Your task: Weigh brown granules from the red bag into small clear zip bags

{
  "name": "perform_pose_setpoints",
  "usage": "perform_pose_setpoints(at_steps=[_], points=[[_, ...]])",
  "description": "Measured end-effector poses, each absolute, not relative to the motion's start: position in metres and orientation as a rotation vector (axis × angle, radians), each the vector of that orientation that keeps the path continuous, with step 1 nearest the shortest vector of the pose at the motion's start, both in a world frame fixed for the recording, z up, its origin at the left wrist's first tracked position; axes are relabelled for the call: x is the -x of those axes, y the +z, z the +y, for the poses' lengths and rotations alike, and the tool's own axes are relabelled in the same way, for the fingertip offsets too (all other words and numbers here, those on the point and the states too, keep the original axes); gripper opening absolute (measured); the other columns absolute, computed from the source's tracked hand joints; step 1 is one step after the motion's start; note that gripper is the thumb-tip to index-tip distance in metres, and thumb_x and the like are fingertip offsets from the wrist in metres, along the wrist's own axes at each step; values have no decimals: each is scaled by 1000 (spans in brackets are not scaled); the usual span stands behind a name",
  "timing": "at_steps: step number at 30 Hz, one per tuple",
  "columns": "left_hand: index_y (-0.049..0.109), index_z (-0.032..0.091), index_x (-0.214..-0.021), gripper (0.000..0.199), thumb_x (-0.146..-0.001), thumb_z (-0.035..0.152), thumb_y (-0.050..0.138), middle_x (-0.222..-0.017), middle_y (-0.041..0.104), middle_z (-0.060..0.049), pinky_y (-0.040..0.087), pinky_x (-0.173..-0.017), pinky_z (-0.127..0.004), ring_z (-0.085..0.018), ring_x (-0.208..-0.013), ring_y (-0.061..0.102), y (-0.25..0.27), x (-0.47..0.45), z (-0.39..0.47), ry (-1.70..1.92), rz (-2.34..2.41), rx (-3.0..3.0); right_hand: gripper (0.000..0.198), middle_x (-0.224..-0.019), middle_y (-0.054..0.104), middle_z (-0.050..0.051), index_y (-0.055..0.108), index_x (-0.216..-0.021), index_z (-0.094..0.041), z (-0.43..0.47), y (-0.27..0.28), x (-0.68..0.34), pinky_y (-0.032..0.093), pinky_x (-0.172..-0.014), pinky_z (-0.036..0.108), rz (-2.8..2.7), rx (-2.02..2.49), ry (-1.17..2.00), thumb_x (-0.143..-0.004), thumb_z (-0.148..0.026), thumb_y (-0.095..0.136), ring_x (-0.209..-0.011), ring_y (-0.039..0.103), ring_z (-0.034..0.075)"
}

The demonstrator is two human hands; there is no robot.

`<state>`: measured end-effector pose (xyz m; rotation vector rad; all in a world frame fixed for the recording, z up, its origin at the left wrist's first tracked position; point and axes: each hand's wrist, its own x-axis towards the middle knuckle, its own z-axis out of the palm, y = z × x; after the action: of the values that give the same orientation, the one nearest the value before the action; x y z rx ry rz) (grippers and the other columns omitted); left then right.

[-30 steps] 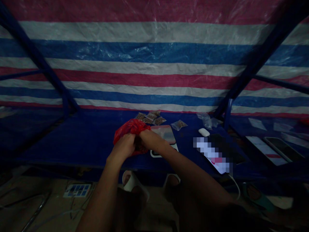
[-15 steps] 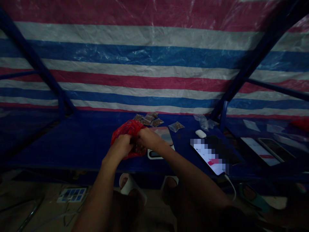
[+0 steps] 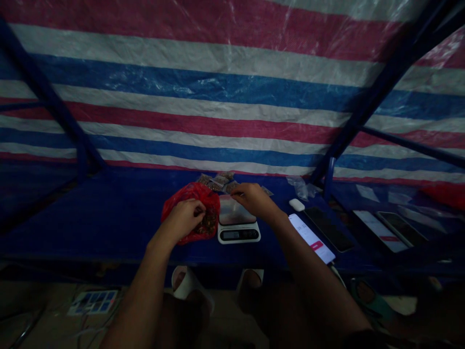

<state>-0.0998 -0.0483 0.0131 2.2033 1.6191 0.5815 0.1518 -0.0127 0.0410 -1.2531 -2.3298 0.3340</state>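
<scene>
A red plastic bag (image 3: 170,203) lies open on the blue surface, with small brown-green pieces (image 3: 208,224) inside it. Over its mouth is my left hand (image 3: 186,219), fingers curled in a pinch; what they hold, if anything, is too small to make out. To the bag's right stands a white digital scale (image 3: 239,236) with a bare metal pan (image 3: 236,213). My right hand (image 3: 251,198) is above the pan's back right corner, thumb and fingers pinched together, their contents unclear. Several small filled clear packets (image 3: 220,180) lie just behind the scale, partly hidden by that hand.
To the right are a white earbud case (image 3: 297,205), a lit phone (image 3: 310,240) and a dark phone (image 3: 329,229). Crumpled clear bags (image 3: 301,186) lie near a blue metal post (image 3: 330,179). Striped plastic sheeting (image 3: 203,123) hangs behind. A power strip (image 3: 93,302) is on the floor.
My right hand has left the red bag and moved right, over the scale's pan. My left hand remains at the bag. The view has tilted slightly.
</scene>
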Motion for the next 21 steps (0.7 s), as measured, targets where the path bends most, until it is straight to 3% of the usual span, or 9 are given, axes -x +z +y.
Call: perform_pose_setpoints(at_steps=[9, 21], points=[[75, 20, -95, 15, -89, 29, 63, -101, 77, -5, 55, -83, -30, -20, -91, 71, 17, 78, -38, 937, 1362, -2169, 26, -112, 78, 9, 79, -106, -17, -13, 37, -156, 51, -89, 28, -2366, 1196, 367, -88, -9, 62, -101, 72, 21], [76, 18, -96, 14, -87, 23, 67, -96, 77, -5, 56, -79, -28, -19, -87, 72, 18, 18, -11, 999, 1125, -2079, 28, -107, 79, 9, 77, -108, -16, -5, 31, -174, 54, -88, 30, -1987, 1258, 352, -91, -12, 56, -96, 73, 21]])
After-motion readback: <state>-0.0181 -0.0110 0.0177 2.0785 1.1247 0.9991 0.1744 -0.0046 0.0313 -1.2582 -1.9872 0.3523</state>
